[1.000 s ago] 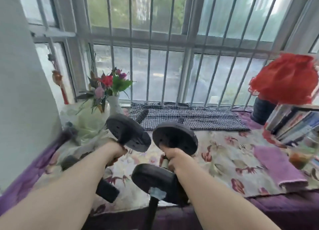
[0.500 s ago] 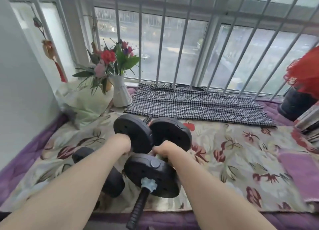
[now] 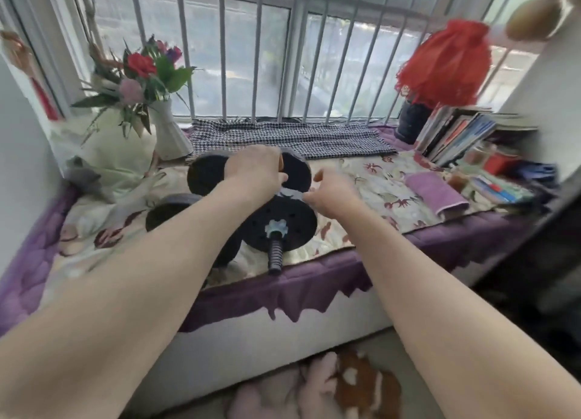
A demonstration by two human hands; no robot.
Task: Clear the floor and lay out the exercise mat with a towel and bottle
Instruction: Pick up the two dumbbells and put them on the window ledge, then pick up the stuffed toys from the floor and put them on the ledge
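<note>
Two black dumbbells lie side by side on the flowered cloth of the window seat. The right dumbbell points its threaded end at me over the seat's edge. The left dumbbell lies partly hidden under my left forearm. My left hand lies curled over the far plates, and its grip is hidden. My right hand hovers just right of the right dumbbell's handle, fingers loose and holding nothing. A folded purple towel lies further right on the seat. No mat or bottle is clearly in view.
A white vase of flowers stands at the back left, and a checked cloth runs along the barred window. Books, a red lamp and small clutter crowd the right end. A plush toy lies on the floor below.
Both dumbbells have gone from held in the air to lying on the seat. My right hand has let go of its handle, and my left hand has slid forward onto the far plates.
</note>
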